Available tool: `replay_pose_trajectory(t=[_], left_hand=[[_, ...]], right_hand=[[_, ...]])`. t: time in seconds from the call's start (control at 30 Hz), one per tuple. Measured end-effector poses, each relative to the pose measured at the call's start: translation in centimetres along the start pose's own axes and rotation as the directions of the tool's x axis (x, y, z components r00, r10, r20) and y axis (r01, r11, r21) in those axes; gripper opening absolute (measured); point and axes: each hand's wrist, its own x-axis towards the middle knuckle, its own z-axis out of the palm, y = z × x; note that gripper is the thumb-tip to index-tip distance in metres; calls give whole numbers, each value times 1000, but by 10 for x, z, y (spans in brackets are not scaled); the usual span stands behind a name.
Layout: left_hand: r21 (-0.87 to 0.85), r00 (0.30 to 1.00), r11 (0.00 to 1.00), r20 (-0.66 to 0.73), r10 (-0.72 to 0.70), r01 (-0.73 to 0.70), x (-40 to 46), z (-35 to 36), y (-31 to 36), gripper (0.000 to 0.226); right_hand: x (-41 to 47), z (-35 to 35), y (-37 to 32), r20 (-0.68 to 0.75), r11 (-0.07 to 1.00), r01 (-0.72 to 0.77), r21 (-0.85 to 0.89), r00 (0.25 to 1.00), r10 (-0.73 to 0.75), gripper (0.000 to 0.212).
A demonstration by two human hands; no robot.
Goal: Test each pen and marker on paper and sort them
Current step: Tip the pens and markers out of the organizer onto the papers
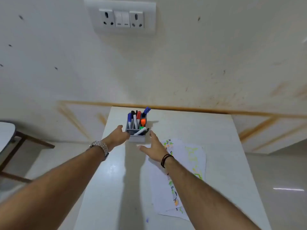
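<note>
Pens and markers stand in a grey divided pen holder [136,134] near the far end of a white table [224,163], close to the wall. Among them are a blue-capped marker [129,119], a red-capped marker [138,115], an orange highlighter [143,122], a green highlighter [141,128] and a white marker [140,131] lying slanted across the front compartment; blue pens [146,110] lean out of the back right corner. The left hand [118,135], with a metal wristwatch [100,145] on its wrist, reaches to the holder's left side and touches it; its fingers are hidden behind the hand, so their grip cannot be told. The right hand [155,147], wearing dark wrist bands [166,159], is just beside the holder's right front corner with fingers straight and spread, holding nothing. Under the right forearm lie sheets of paper [187,171] covered with green, black and orange test scribbles. On the wall above is a socket and switch plate [123,17]. At the left edge stands part of another table [6,131] with dark wooden legs.
</note>
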Motion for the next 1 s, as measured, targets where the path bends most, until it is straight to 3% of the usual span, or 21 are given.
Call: replay_pose_trajectory(t=[0.07, 0.13, 0.23, 0.3, 0.43, 0.5, 0.57, 0.6, 0.67, 0.73, 0.77, 0.8, 0.87, 0.93, 1.0], left_hand=[[-131, 999, 991, 37, 14, -9, 12, -6, -5, 95], [-152, 999, 988, 42, 21, -15, 19, -7, -7, 94], [-155, 997, 988, 69, 37, -26, 29, -4, -7, 46], [-202, 992, 979, 118, 53, -28, 30, -5, -7, 36], [-124, 968, 990, 231, 102, -74, 27, -13, -4, 54], [-8, 967, 990, 210, 142, -143, 29, -17, -3, 42], [256, 976, 943, 103, 189, -210, 30, -19, -5, 24], [360, 978, 909, 55, 203, -209, 29, -20, -8, 27], [384, 976, 898, 50, 213, -216, 22, -22, -19, 73], [340, 963, 902, 140, 232, -267, 8, -21, -30, 128], [302, 950, 909, 213, 229, -287, -3, -18, -32, 140], [258, 926, 919, 312, 213, -298, -17, -13, -34, 140], [178, 848, 941, 504, 164, -287, -53, 5, -34, 117], [122, 795, 962, 593, 127, -245, -82, 30, -42, 91], [87, 786, 977, 610, 101, -193, -107, 61, -59, 77]], right_hand=[[23, 20, 6, -50, 1000, -11, 15, 999, 11, 95], [40, 39, 15, -113, 995, -74, 67, 990, 81, 117], [69, 58, 30, -250, 985, -100, 143, 959, 134, 135], [77, 56, 25, -320, 987, -85, 135, 939, 124, 143], [80, 39, 14, -402, 992, -77, 96, 909, 110, 124], [77, 25, 14, -386, 995, -44, 84, 919, 74, 118], [64, 6, 11, -294, 995, -18, 101, 955, 47, 115], [54, -5, 9, -225, 995, -3, 100, 974, 25, 112], [26, -28, 6, -59, 997, 12, 72, 998, -7, 105], [-3, -48, 14, 117, 1000, -16, 26, 993, 13, 104], [-17, -56, 20, 191, 999, -40, 19, 981, 36, 109], [-32, -62, 27, 249, 996, -81, 25, 966, 73, 116], [-65, -72, 39, 330, 982, -179, 63, 932, 149, 122], [-99, -80, 54, 385, 969, -231, 84, 905, 182, 106], [-133, -85, 75, 453, 939, -317, 131, 862, 228, 88]])
